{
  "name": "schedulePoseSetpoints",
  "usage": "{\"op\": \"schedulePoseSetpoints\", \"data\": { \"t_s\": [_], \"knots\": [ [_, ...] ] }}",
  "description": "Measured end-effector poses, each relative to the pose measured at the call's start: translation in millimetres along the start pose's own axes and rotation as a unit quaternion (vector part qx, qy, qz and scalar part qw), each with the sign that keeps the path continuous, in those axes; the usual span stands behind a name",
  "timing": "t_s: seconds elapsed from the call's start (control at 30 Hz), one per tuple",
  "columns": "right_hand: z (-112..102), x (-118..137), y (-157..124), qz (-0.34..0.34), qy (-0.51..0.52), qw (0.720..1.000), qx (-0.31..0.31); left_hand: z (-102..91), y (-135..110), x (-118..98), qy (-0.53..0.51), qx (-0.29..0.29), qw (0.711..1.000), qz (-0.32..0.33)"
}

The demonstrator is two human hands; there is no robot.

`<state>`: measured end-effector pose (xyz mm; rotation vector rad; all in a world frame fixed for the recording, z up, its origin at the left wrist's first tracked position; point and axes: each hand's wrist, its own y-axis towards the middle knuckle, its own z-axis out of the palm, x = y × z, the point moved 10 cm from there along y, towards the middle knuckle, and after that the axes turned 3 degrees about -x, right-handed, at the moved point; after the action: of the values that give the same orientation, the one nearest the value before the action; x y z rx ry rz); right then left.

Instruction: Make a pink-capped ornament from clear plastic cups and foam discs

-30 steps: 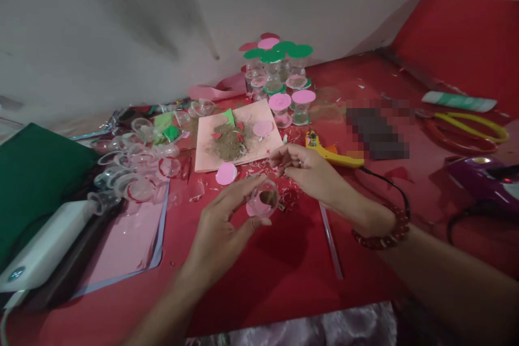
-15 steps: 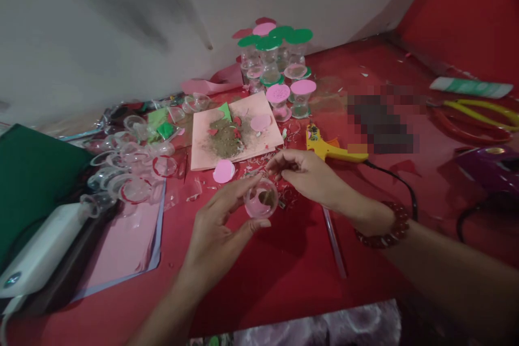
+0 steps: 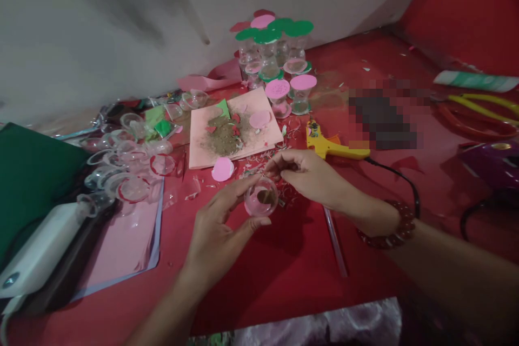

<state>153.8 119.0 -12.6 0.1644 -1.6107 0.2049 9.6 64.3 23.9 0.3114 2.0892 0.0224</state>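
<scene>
My left hand [image 3: 217, 235] holds a small clear plastic cup [image 3: 260, 201] between thumb and fingers, just above the red table; the cup has a pink bottom and a little brown grit in it. My right hand [image 3: 310, 173] hovers right behind the cup with its fingertips pinched together over the rim; what they pinch is too small to make out. A red bead bracelet [image 3: 389, 227] circles my right wrist. Beyond the hands lies a pink sheet [image 3: 259, 138] bearing a heap of brown grit [image 3: 223, 140] and paper scraps.
Several finished clear hourglass cups with pink and green lids [image 3: 275, 48] stand at the back. Loose empty cups [image 3: 130, 165] lie at left by a white power bank [image 3: 40, 251]. A yellow glue gun [image 3: 334, 146], a glue stick [image 3: 334, 240] and scissors [image 3: 478, 116] lie right.
The view has tilted slightly, so everything sits a little higher in frame. Both hands keep nearly the same pose around the cup; the right fingertips have edged closer to its rim.
</scene>
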Motion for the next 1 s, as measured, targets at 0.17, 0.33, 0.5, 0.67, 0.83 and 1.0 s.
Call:
{"op": "schedulePoseSetpoints", "data": {
  "t_s": [0.17,0.33,0.5,0.67,0.83,1.0],
  "knots": [
    [-0.3,2.5,-0.9,0.011,0.014,1.0,-0.005,-0.7,-0.2,2.1,0.001,-0.005,1.0,-0.007],
    [1.5,2.8,-2.4,0.022,0.024,0.999,0.005,-2.1,-1.8,5.9,-0.011,-0.015,0.999,-0.026],
    [2.6,-0.7,-2.1,0.024,0.016,1.0,0.011,-1.2,-3.1,6.6,-0.043,-0.019,0.998,-0.032],
    [4.7,-1.4,-1.9,0.027,0.006,0.999,0.021,0.3,-3.7,4.5,-0.069,-0.019,0.997,-0.031],
    [4.5,0.1,-2.2,0.022,-0.009,0.999,0.023,2.2,-3.6,1.9,-0.081,-0.015,0.996,-0.024],
    [5.6,-1.5,-3.5,0.024,-0.016,0.999,0.03,4.0,-2.9,3.6,-0.089,-0.013,0.995,-0.03]
  ]
}}
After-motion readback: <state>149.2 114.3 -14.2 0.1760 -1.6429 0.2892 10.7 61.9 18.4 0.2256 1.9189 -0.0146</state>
